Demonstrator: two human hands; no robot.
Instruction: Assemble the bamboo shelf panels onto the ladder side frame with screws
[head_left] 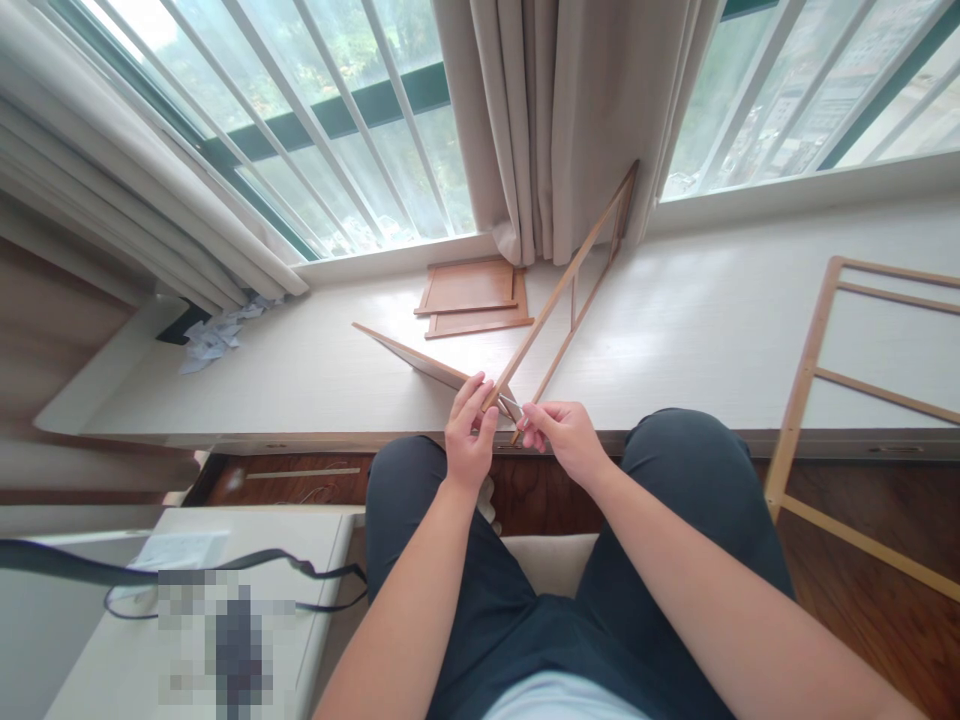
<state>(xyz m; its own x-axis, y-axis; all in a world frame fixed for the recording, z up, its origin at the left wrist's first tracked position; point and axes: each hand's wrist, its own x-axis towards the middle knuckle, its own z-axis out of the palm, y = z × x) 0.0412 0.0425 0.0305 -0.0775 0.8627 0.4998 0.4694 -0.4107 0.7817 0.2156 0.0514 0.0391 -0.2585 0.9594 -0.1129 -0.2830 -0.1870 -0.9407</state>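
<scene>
— What sits closest to the camera?
— Dark trousers over two bent knees, with both forearms reaching forward.
— What are the hands doing?
— Left hand point(469, 435) is closed around the near end of a thin wooden frame point(571, 270). Right hand point(566, 438) pinches a small part, too small to identify, touching that same end.
— Where is the frame?
— It slants from the hands across the pale window ledge point(690, 330) up to the curtain point(570, 110). Flat wooden panels point(474, 297) lie just behind it.
</scene>
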